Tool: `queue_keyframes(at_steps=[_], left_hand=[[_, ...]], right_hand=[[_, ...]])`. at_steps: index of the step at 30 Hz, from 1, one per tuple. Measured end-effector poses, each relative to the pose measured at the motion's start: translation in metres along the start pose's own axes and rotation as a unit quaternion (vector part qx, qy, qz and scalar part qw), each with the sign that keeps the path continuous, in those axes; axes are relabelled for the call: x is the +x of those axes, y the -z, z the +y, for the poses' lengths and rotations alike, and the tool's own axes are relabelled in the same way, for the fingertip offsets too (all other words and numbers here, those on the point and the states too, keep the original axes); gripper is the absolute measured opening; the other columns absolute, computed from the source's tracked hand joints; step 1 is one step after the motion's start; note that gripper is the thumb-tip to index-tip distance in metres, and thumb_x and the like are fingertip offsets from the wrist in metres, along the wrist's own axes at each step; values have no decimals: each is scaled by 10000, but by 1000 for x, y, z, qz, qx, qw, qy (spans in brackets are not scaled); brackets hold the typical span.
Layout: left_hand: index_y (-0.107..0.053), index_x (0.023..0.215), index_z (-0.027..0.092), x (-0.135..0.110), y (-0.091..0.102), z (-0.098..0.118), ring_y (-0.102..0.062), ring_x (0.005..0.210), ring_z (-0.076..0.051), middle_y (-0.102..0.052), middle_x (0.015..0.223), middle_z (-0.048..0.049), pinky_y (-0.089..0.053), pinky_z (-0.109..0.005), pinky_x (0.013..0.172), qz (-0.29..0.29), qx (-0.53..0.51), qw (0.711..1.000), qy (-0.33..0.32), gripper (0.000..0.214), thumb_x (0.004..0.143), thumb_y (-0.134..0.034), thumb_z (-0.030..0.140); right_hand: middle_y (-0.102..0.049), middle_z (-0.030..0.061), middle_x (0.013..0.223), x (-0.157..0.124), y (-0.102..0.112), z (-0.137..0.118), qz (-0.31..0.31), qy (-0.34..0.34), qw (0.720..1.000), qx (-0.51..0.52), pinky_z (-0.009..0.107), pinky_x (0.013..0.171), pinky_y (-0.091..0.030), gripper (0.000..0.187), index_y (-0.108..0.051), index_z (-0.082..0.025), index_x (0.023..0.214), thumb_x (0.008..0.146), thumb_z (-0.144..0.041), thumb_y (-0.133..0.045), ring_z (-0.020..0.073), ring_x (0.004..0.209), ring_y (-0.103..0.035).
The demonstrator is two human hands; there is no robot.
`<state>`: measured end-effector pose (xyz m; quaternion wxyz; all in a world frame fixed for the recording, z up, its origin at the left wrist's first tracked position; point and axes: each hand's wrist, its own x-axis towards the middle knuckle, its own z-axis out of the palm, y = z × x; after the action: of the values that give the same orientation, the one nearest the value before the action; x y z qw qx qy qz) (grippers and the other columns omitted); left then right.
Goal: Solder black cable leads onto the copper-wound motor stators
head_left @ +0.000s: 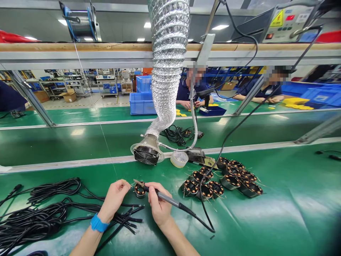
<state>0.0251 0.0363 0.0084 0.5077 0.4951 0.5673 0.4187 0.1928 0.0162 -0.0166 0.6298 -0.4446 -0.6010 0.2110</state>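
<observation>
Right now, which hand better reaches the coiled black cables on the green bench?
Probably the left: the left hand sits nearest those black cables, while the right hand grips a soldering iron.

We see a silver corrugated foil duct (pixel 166 64) ending in a round black-grilled fan (pixel 146 154), beside a translucent tape roll (pixel 179 159), with a blue plastic crate (pixel 142 104) farther off.

View: worn on the person's head | Facing: forward and down onto a green workbench (pixel 266 220) | Nearness: close above the left hand (pixel 114 199) and right hand (pixel 160 202)
</observation>
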Motion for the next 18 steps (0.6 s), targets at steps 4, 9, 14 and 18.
queue_keyframes(at_steps=[4, 9, 14, 18], left_hand=[[-556, 669, 177, -2, 0, 2, -279, 515, -93, -407, 566, 66, -225, -236, 498, -6, 2, 1000, -1, 477, 686, -665, 641], [-540, 664, 181, -3, 0, 1, -271, 518, -93, -394, 576, 70, -209, -233, 489, -14, 8, 1000, -11, 542, 668, -674, 707], [-535, 711, 182, -3, 0, -1, -225, 524, -89, -328, 595, 87, -170, -230, 479, -40, 20, 999, -15, 573, 680, -651, 742], [-544, 746, 176, -4, 0, -3, -223, 526, -87, -306, 603, 91, -168, -226, 478, -55, 25, 998, -23, 575, 694, -649, 740]], right_hand=[[-679, 28, 745, 4, -6, -3, -30, 32, 999, -4, 260, 609, -551, 242, -711, -200, 1035, 990, -282, -487, 154, 646, -659], [-672, 52, 904, 7, -15, 3, -76, 96, 992, -19, 275, 746, -548, 255, -658, -218, 1184, 980, -180, -510, 155, 797, -657], [-615, 73, 1045, 4, -20, 16, -113, 120, 986, -30, 294, 822, -541, 418, -574, -243, 1318, 939, -90, -488, 172, 919, -640], [-551, 67, 1084, 3, -22, 20, -147, 111, 983, -12, 289, 839, -541, 547, -504, -268, 1389, 900, -27, -457, 164, 926, -626]])
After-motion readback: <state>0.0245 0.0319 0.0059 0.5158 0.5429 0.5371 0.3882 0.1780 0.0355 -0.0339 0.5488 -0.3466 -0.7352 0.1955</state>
